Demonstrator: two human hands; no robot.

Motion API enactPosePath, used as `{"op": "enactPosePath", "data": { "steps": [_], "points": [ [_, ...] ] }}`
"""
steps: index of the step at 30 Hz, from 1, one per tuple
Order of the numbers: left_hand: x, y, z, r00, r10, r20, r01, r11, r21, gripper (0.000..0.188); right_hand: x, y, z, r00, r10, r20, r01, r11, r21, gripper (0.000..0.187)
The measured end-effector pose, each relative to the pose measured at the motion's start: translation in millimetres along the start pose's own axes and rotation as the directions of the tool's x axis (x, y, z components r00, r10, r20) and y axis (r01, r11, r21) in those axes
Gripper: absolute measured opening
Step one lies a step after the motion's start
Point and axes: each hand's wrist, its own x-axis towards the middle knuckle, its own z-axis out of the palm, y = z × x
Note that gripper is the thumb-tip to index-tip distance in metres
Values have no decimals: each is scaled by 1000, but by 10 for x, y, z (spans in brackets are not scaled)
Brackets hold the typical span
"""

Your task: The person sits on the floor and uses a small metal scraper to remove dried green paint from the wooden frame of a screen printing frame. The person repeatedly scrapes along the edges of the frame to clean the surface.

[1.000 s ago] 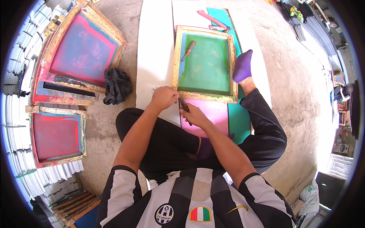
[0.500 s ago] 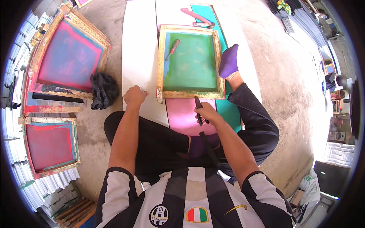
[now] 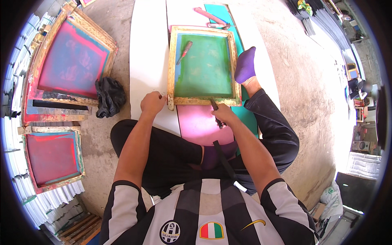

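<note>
A wooden-framed printing screen with green mesh lies flat before me. On its mesh, near the upper left corner, rests a red-handled screwdriver. My right hand is closed around a black pliers-like tool, whose dark upper end reaches the frame's near wooden bar. Beside the frame's near left corner, my left hand is closed, fingers curled over the white board. Whatever may be between those fingertips is too small to make out.
More framed screens, a blue-pink one and a red one, stand at left near a crumpled black bag. Beyond my screen lie a pink strip-like tool and a metal tool. My purple-socked foot flanks the frame.
My left hand has moved right, toward the frame's near left corner. My right hand has shifted slightly up and right, bringing the black tool against the frame's near bar.
</note>
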Motion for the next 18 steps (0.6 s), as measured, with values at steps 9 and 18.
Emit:
{"op": "enactPosePath", "data": {
  "steps": [9, 18],
  "points": [
    [55, 2, 27, 1000, 10, -18, -11, 999, -38, 44, -133, -331, -29, 989, 147, 25, -144, 985, -93, 24],
    [15, 134, 18, 994, 85, 63, -79, 993, -91, 43, -329, -523, 125, 960, 261, -104, -275, 949, -155, 37]
  ]
}}
